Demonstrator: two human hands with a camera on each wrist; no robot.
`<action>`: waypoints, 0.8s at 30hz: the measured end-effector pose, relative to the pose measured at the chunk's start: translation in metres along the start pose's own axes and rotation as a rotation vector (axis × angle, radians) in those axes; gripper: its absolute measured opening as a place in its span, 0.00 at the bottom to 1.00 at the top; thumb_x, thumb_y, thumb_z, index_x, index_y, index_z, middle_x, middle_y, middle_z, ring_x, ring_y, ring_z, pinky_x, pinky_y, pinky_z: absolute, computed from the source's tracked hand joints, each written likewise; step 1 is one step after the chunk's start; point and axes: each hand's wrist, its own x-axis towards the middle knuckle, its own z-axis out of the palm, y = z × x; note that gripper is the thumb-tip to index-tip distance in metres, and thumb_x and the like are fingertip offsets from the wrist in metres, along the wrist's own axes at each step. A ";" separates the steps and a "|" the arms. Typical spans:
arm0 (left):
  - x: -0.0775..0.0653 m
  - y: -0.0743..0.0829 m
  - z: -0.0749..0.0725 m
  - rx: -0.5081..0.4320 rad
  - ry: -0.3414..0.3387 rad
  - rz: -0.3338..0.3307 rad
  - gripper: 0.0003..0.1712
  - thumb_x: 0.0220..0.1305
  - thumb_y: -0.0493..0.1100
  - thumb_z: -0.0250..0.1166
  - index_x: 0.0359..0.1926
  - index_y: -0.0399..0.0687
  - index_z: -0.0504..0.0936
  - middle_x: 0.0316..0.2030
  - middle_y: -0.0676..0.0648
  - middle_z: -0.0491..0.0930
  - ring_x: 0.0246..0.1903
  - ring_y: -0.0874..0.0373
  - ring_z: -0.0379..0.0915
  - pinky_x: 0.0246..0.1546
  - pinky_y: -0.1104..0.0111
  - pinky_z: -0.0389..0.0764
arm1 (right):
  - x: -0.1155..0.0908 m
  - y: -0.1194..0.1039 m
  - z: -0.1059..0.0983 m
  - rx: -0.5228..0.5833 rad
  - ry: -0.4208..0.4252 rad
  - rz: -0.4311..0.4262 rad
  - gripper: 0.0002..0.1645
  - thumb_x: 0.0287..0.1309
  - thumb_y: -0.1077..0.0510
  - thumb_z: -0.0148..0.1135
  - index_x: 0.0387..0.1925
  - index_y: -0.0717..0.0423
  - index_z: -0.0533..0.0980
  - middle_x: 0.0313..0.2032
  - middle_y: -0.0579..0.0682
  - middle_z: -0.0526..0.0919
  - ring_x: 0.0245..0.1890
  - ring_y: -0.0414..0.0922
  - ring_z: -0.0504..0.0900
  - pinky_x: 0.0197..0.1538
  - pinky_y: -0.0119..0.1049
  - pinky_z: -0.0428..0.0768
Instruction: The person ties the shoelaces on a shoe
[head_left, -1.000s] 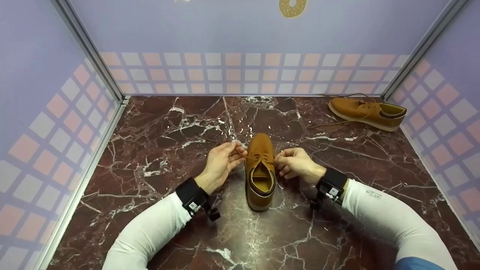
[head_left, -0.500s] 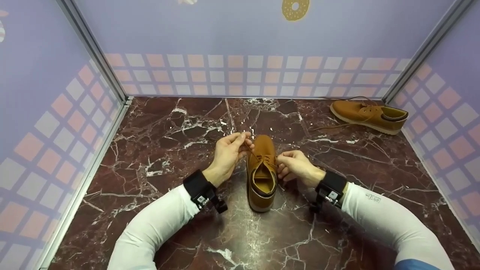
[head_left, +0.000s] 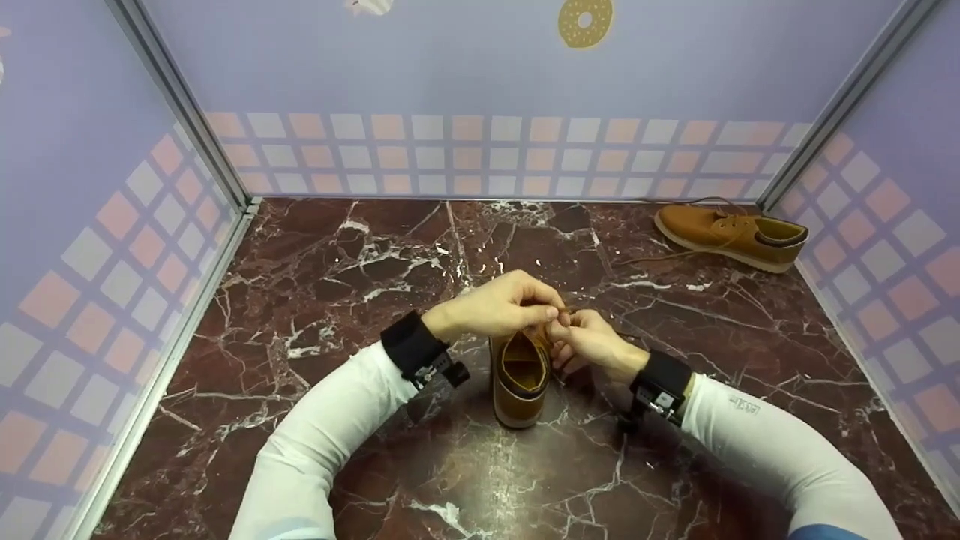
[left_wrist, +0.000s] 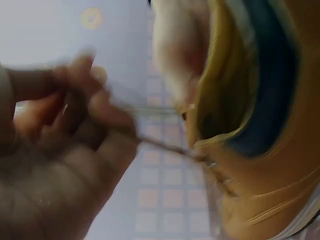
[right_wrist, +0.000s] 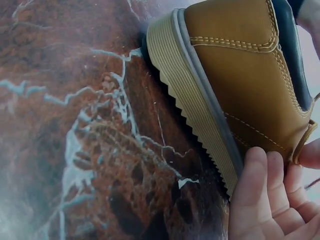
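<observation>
A tan leather shoe [head_left: 517,411] with a yellow lining stands upright on the floor, its toe hidden behind my hands in the head view. My left hand [head_left: 504,306] reaches over the shoe's front and pinches a brown shoelace [left_wrist: 170,147], which runs taut to the eyelets in the left wrist view. My right hand [head_left: 596,343] is at the shoe's right side, its fingertips meeting those of the left. In the right wrist view the right thumb and finger pinch a bent piece of lace [right_wrist: 304,142], while other fingers [right_wrist: 254,170] rest along the shoe's side.
A matching tan shoe [head_left: 694,225] with loose laces lies at the back right, near the corner. The dark red marbled floor [head_left: 337,270] is bounded by a lilac back wall [head_left: 420,75] and side walls with pink and white squares.
My left hand has come from the shoe's left side across its front to the right hand, carrying the lace. The right hand has stayed nearly in place.
</observation>
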 end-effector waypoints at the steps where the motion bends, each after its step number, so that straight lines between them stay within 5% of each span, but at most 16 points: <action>1: 0.001 0.000 -0.001 0.010 0.010 -0.004 0.14 0.84 0.37 0.60 0.55 0.36 0.91 0.47 0.29 0.91 0.31 0.59 0.79 0.34 0.76 0.81 | 0.000 0.000 0.000 -0.001 -0.003 -0.002 0.09 0.75 0.55 0.60 0.37 0.53 0.80 0.26 0.47 0.87 0.25 0.43 0.89 0.30 0.38 0.92; 5: 0.004 -0.003 -0.002 0.008 0.119 -0.005 0.13 0.85 0.38 0.61 0.53 0.38 0.92 0.42 0.38 0.90 0.29 0.63 0.73 0.32 0.76 0.76 | 0.000 0.001 -0.001 -0.004 -0.025 -0.010 0.09 0.75 0.57 0.58 0.36 0.53 0.79 0.26 0.47 0.87 0.25 0.43 0.89 0.30 0.38 0.92; 8: 0.003 -0.002 -0.001 -0.027 0.093 0.035 0.14 0.85 0.38 0.61 0.53 0.34 0.90 0.36 0.46 0.88 0.28 0.64 0.72 0.32 0.75 0.76 | 0.000 0.002 -0.002 -0.003 -0.035 -0.023 0.09 0.74 0.58 0.57 0.35 0.53 0.79 0.26 0.48 0.87 0.25 0.43 0.89 0.30 0.38 0.92; 14: -0.002 -0.007 0.000 -0.166 -0.121 0.130 0.13 0.83 0.33 0.59 0.52 0.23 0.85 0.33 0.59 0.86 0.29 0.65 0.75 0.35 0.74 0.80 | -0.001 0.004 -0.004 0.048 -0.039 -0.046 0.12 0.80 0.57 0.52 0.40 0.54 0.80 0.26 0.47 0.86 0.26 0.43 0.89 0.30 0.35 0.90; 18: -0.007 -0.006 -0.001 -0.147 -0.305 0.126 0.13 0.81 0.31 0.58 0.51 0.23 0.86 0.34 0.53 0.87 0.30 0.57 0.76 0.37 0.70 0.81 | -0.002 0.004 -0.004 0.075 -0.083 -0.045 0.15 0.81 0.57 0.47 0.40 0.52 0.79 0.27 0.45 0.88 0.27 0.42 0.88 0.31 0.34 0.89; 20: -0.005 -0.005 0.000 -0.092 -0.242 0.074 0.14 0.83 0.33 0.58 0.53 0.27 0.87 0.33 0.49 0.86 0.29 0.57 0.75 0.34 0.70 0.79 | -0.002 0.004 -0.005 0.081 -0.083 -0.034 0.14 0.82 0.57 0.47 0.42 0.52 0.79 0.28 0.46 0.89 0.28 0.43 0.89 0.31 0.35 0.90; 24: 0.003 -0.012 0.003 -0.121 0.134 -0.105 0.14 0.85 0.35 0.58 0.56 0.32 0.88 0.30 0.49 0.82 0.26 0.61 0.75 0.28 0.73 0.80 | -0.002 0.005 -0.005 0.130 -0.040 -0.003 0.13 0.82 0.58 0.46 0.47 0.58 0.77 0.30 0.49 0.87 0.28 0.44 0.89 0.31 0.36 0.91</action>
